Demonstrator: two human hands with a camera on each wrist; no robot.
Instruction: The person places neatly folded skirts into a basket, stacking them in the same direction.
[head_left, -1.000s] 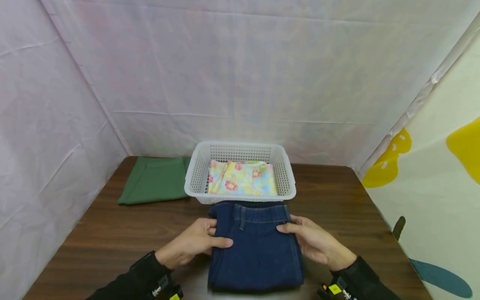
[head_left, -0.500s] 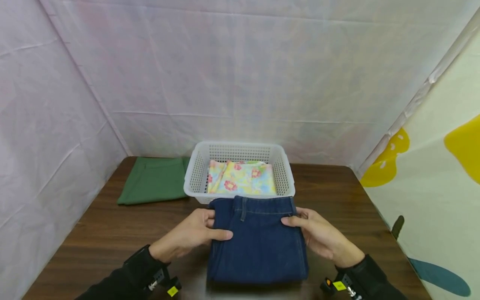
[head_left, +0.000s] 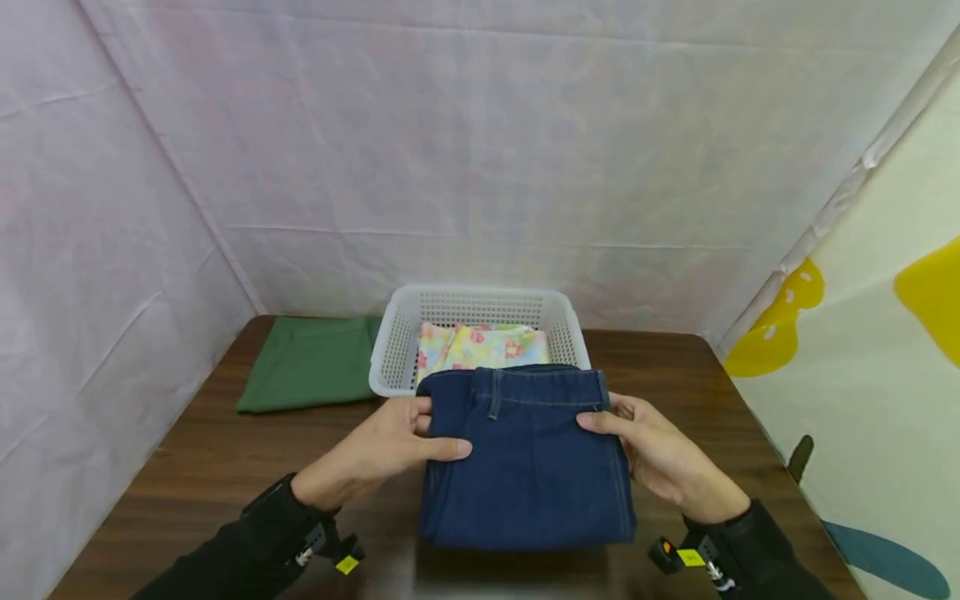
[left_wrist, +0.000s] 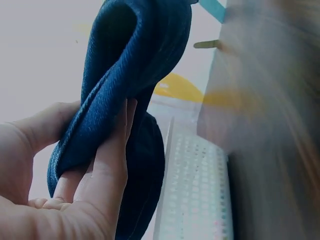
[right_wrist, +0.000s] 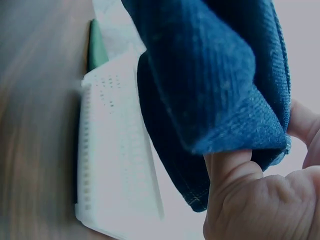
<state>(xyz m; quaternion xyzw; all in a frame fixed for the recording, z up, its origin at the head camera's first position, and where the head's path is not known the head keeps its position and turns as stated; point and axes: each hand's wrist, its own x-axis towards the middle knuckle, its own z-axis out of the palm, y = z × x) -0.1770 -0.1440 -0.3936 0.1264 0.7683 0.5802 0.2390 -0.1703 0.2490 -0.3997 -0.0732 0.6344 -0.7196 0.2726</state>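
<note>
Folded dark blue jeans (head_left: 525, 467) hang between both hands above the table, their waistband toward the basket. My left hand (head_left: 382, 450) grips their left side, thumb on top and fingers beneath. On the opposite edge my right hand (head_left: 667, 454) pinches the denim near the waistband, thumb on top. Both wrist views show fingers tucked into the folds of the jeans (left_wrist: 125, 65). Just beyond stands a white perforated basket (head_left: 382, 358), its front rim partly hidden by the jeans. Inside it lies a folded floral cloth (head_left: 480, 346), its near part covered from view.
A folded green cloth (head_left: 311, 362) lies on the brown wooden table (head_left: 202, 467), left of the basket. White fabric walls (head_left: 465, 150) rise behind the table and on the left. A patterned sheet (head_left: 885, 400) hangs at the right.
Both hands have lifted the jeans and carried them forward, slightly to the right. The waistband now overlaps the basket's front rim in the head view. Basket and green cloth have stayed put.
</note>
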